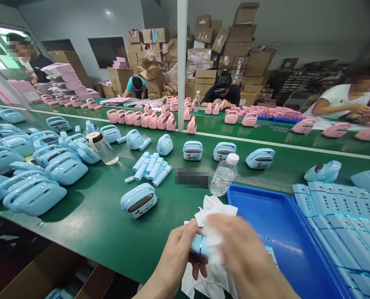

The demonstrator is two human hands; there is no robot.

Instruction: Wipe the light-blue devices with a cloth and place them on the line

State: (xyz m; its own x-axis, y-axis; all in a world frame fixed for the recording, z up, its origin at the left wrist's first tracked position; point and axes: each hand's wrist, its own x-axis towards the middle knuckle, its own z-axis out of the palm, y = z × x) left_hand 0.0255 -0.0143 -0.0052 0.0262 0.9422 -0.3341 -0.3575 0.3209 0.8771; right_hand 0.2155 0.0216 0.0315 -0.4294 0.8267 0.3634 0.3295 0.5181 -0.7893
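Observation:
My left hand (176, 251) is closed around a light blue plastic part (198, 244) that has a dotted grille and a shiny blue strip. My right hand (245, 247), smeared by motion, presses a white wipe (214, 243) against the part's right side. The wipe and fingers hide much of the part. Crumpled white wipes (217, 204) lie just beyond and beneath my hands. A light blue handled case (139, 200) with a dark oval window and cartoon print sits ahead to the left. Behind it is a small pile of blue bar-shaped parts (152, 166).
A blue tray (253, 203) is at my right, beside a tray of rowed blue panels (337, 216). A water bottle (224, 176) and a glass jug (102, 147) stand on the green table (101, 236). Blue cases (35, 197) crowd the left. Several people work beyond, among pink cases (152, 121).

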